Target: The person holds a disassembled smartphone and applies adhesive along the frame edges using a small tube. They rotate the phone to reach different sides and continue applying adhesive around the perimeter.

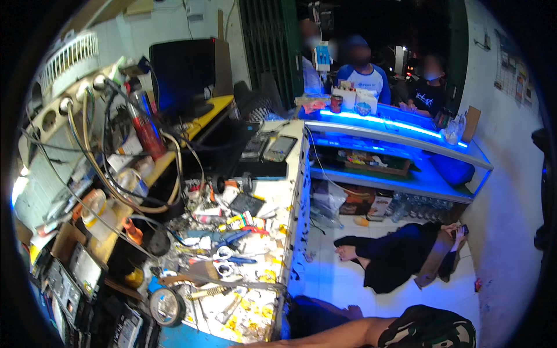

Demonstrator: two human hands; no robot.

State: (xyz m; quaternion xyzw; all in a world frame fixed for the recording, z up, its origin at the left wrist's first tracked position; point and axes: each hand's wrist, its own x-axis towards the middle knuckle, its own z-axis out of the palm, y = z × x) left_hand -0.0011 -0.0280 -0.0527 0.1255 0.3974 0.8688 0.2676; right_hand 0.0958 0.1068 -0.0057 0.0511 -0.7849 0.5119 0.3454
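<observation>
A bare forearm (pixel 342 334) with a dark patterned sleeve (pixel 429 327) crosses the lower edge; it looks like my right arm. Its hand is cut off below the picture, and my left hand is not in view. Nearest to the arm is the cluttered white workbench (pixel 281 232). On it lie scissors (pixel 225 261) with pale handles, a brush (pixel 209 292), a round tin (pixel 166 307) and blue-handled pliers (pixel 232 238). Farther back, a phone (pixel 280 149) rests near the bench's far end. A blue mat (pixel 191 336) shows at the near edge.
Cables (pixel 87 156) hang over a shelf at left, below a dark monitor (pixel 183 75). A glass counter (pixel 400 127) glows blue; people (pixel 362 81) stand behind it. On the tiled floor, a person (pixel 394 255) lies holding a dark object. Dark clothing (pixel 316 319) shows beside the bench.
</observation>
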